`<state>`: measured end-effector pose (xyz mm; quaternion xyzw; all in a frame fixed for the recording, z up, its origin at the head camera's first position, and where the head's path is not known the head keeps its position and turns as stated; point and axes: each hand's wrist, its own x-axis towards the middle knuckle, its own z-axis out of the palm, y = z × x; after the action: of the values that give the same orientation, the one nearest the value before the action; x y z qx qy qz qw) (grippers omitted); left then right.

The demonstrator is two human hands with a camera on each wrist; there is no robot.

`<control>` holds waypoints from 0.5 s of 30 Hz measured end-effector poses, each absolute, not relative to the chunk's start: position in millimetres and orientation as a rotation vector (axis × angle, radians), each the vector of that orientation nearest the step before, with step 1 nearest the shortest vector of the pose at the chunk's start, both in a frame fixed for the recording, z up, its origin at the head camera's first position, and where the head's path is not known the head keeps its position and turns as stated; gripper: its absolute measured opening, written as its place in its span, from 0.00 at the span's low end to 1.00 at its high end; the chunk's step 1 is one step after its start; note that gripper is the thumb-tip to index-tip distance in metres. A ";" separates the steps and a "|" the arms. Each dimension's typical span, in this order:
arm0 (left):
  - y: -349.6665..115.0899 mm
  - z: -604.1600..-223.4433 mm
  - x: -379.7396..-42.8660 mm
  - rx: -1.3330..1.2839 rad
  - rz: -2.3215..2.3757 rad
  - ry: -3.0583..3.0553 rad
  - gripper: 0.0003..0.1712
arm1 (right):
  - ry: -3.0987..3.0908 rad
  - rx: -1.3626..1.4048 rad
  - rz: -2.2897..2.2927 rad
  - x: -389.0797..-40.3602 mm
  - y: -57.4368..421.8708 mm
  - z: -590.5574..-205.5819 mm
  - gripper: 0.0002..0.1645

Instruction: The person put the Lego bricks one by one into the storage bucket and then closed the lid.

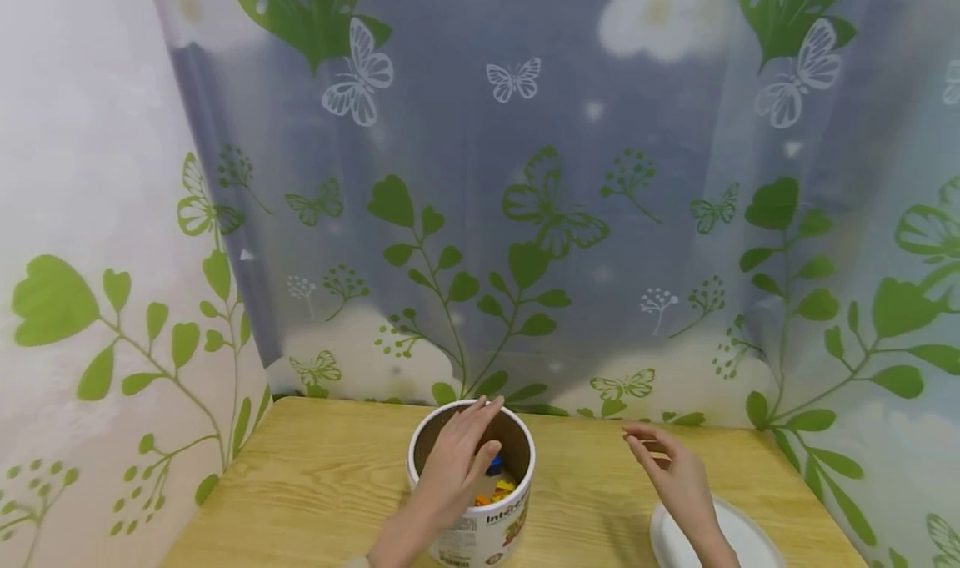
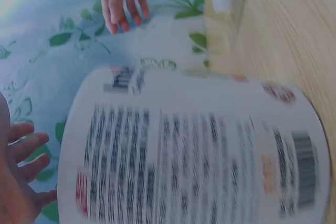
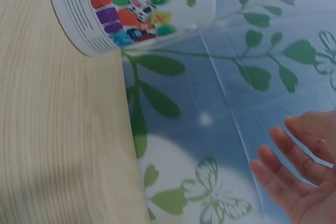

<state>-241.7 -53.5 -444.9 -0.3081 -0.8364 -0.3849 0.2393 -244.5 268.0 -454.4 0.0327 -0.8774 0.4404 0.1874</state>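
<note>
A white printed bucket (image 1: 491, 528) stands upright on the table with its mouth uncovered. Inside it are yellow and orange pieces (image 1: 501, 491) and a blue piece (image 1: 495, 464), too small to tell in kind. My left hand (image 1: 456, 459) is over the bucket's mouth, fingers extended, holding nothing visible; it hides part of the inside. In the left wrist view the bucket's label (image 2: 173, 161) is blurred. Off to the right, my right hand (image 1: 678, 480) hovers in the air near a white round lid (image 1: 738, 535). Its fingers (image 3: 283, 182) are loosely bent around nothing.
The wooden table (image 1: 322, 485) ends at the back against a hanging curtain (image 1: 465, 176) printed with leaves and butterflies. More of the same patterned cloth hangs at the left and right sides.
</note>
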 end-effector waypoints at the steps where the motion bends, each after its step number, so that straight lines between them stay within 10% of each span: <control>1: -48.2 -443.7 -241.7 -0.850 -1.066 -2.283 0.28 | -2.463 0.080 1.253 -243.4 272.1 -454.3 0.17; 15: 20.1 -434.7 -240.0 -0.949 -1.196 -2.267 0.26 | -2.517 -0.059 1.192 -220.0 345.9 -462.0 0.23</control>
<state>-240.0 20.1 -434.7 -0.3402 -0.8122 -0.4283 0.2028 -220.0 345.9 -462.0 -0.0208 -0.8893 0.4211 0.1771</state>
